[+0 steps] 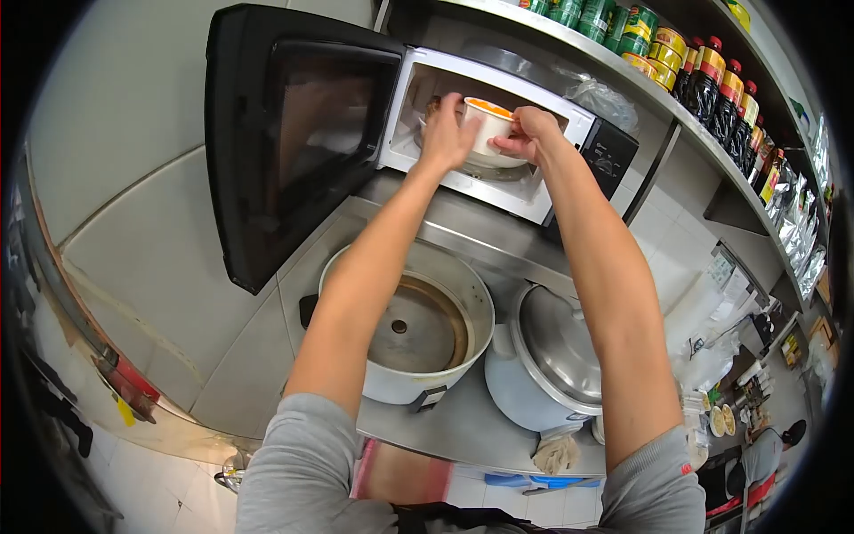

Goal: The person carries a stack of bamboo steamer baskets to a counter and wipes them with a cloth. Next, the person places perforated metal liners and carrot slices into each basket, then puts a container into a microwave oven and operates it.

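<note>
A white bowl [487,125] with orange food inside is at the opening of the microwave [543,206]. My left hand [449,138] is against its left side, with the fingers slightly blurred. On the right, my right hand [531,135] grips the bowl near the rim, the thumb low on its wall. Both hands are closed around the bowl. Beneath it shows part of the microwave's turntable [498,173]. The black microwave door [334,111] is swung wide to the left.
Below the microwave stand a lidless cooker pot [391,383] and a cooker with a metal lid [556,325]. A cloth [557,452] hangs at the counter's front edge. Cans [636,36] and dark bottles [707,67] line the upper right shelf. A person [765,454] is far right.
</note>
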{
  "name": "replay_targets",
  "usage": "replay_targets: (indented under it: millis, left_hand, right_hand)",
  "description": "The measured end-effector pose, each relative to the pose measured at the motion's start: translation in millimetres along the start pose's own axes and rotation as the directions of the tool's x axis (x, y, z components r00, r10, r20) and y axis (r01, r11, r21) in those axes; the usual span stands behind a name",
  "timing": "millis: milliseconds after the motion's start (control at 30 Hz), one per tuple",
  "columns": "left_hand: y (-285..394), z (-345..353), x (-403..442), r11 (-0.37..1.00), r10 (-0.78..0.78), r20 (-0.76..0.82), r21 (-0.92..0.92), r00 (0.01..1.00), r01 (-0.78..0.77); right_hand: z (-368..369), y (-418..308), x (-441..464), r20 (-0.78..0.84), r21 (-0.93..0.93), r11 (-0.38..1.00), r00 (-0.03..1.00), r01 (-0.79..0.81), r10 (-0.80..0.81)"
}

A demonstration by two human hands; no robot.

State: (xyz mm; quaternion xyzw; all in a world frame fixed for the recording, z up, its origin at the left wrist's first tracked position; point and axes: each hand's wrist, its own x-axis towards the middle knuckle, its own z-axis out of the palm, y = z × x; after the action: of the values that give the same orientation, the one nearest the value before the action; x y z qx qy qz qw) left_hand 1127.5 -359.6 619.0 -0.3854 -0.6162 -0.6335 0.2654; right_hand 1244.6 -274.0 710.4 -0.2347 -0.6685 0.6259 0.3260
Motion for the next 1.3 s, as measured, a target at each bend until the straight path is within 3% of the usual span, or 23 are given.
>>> replay_targets:
  millis: [67, 167, 233, 400, 467, 533, 633, 700, 733, 800, 833, 900, 1000, 1200, 1300]
  left_hand:
    - [9, 6, -11, 0.988, 0.102, 0.038, 0.117, 0.994, -0.105]
    - [13, 8, 0, 0.982, 0.033, 0.113, 0.183, 0.993, -0.054]
    - [20, 13, 6, 0.967, 0.005, 0.145, 0.253, 0.989, -0.041]
    - [30, 27, 10, 0.933, -0.065, 0.198, 0.359, 0.978, -0.011]
    - [33, 33, 3, 0.924, -0.046, 0.183, 0.380, 0.982, -0.028]
    - [35, 39, -7, 0.914, -0.030, 0.167, 0.404, 0.986, -0.040]
    - [35, 47, -16, 0.904, -0.030, 0.131, 0.427, 0.991, -0.029]
    - [35, 51, -22, 0.899, 0.001, 0.098, 0.435, 0.995, -0.044]
    - [33, 50, -22, 0.898, 0.003, 0.101, 0.437, 0.995, -0.047]
    - [27, 43, -20, 0.948, -0.050, 0.187, 0.318, 0.981, -0.013]
    - [22, 37, -23, 0.945, -0.051, 0.185, 0.326, 0.981, -0.013]
    - [9, 25, -35, 0.981, 0.123, 0.104, 0.135, 0.987, -0.137]
    - [-8, 12, -44, 0.942, 0.222, 0.121, 0.230, 0.967, -0.245]
    - [-13, 4, -31, 0.861, 0.299, 0.109, 0.397, 0.948, -0.317]
    - [-18, 3, -20, 0.893, 0.272, 0.154, 0.327, 0.950, -0.309]
  right_hand:
    - [3, 2, 5, -0.011, 0.003, 0.997, 0.997, 0.074, -0.074]
    - [-2, 4, 0, 0.009, 0.016, 0.998, 0.998, 0.059, -0.059]
    - [-11, 14, 6, 0.013, -0.285, 0.943, 0.985, 0.170, -0.173]
    - [-20, 37, 17, -0.014, -0.347, 0.901, 0.959, 0.262, -0.284]
    - [-23, 40, 9, -0.020, -0.457, 0.838, 0.939, 0.297, -0.343]
    - [-24, 52, 20, -0.052, -0.437, 0.842, 0.925, 0.317, -0.376]
    - [-24, 59, 24, -0.023, -0.554, 0.743, 0.885, 0.376, -0.465]
    - [-20, 68, 21, 0.012, -0.709, 0.564, 0.807, 0.424, -0.591]
    - [-19, 71, 21, 0.009, -0.706, 0.567, 0.807, 0.423, -0.591]
    - [-13, 76, 17, -0.020, -0.762, 0.493, 0.746, 0.420, -0.666]
    - [-13, 75, 14, 0.006, -0.755, 0.518, 0.794, 0.402, -0.608]
    - [-7, 74, 12, 0.028, -0.760, 0.505, 0.796, 0.410, -0.605]
    - [0, 77, 2, 0.038, -0.762, 0.495, 0.792, 0.418, -0.609]
    - [16, 76, 2, -0.041, -0.747, 0.541, 0.785, 0.386, -0.618]
    - [21, 69, 1, -0.025, -0.774, 0.536, 0.830, 0.336, -0.557]
